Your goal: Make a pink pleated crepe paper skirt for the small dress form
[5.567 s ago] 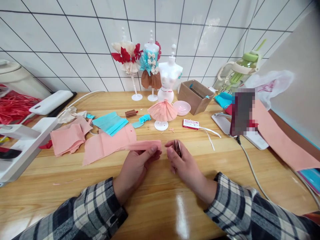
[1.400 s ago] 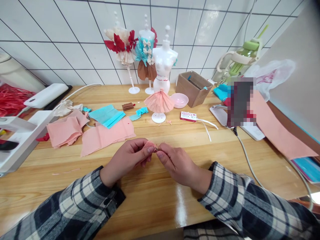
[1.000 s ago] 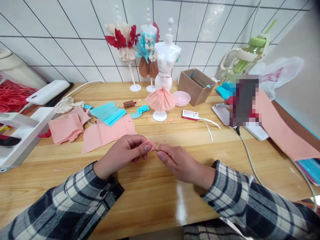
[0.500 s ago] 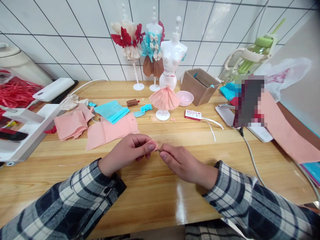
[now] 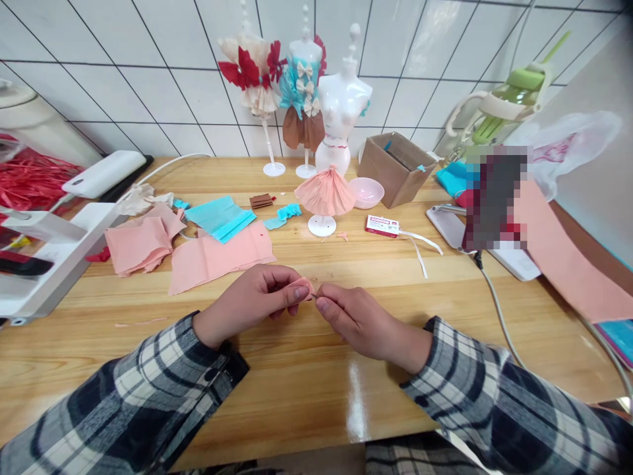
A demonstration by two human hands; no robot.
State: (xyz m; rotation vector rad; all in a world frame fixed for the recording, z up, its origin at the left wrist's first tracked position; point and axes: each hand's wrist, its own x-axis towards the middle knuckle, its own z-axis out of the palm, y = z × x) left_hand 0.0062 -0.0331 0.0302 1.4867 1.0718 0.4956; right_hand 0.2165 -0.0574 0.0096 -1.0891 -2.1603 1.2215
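Observation:
Over the middle of the wooden table, my left hand (image 5: 267, 292) pinches a small piece of pink crepe paper (image 5: 306, 285) between thumb and fingers. My right hand (image 5: 353, 320) is closed, its fingertips just to the right of the paper. From its pinch pokes the short tip of a thin dark thing (image 5: 314, 296), touching or almost touching the paper; most of it is hidden in the fingers. Beyond my hands stands a white mannequin (image 5: 341, 105) wearing a pleated pink paper skirt (image 5: 326, 192). Pink sheets (image 5: 222, 257) and a blue sheet (image 5: 221, 218) lie beyond my left hand.
Two dressed mannequins (image 5: 302, 99) stand by the tiled wall. A pink bowl (image 5: 367, 191), a cardboard box (image 5: 395, 168) and a small red-and-white box (image 5: 382, 226) are at the back. A white stand (image 5: 64, 260) is at left; a cable (image 5: 497, 310) runs along the right.
Both hands stay in nearly the same place and keep their pinches. The whole view has shifted very slightly; nothing on the table has visibly moved.

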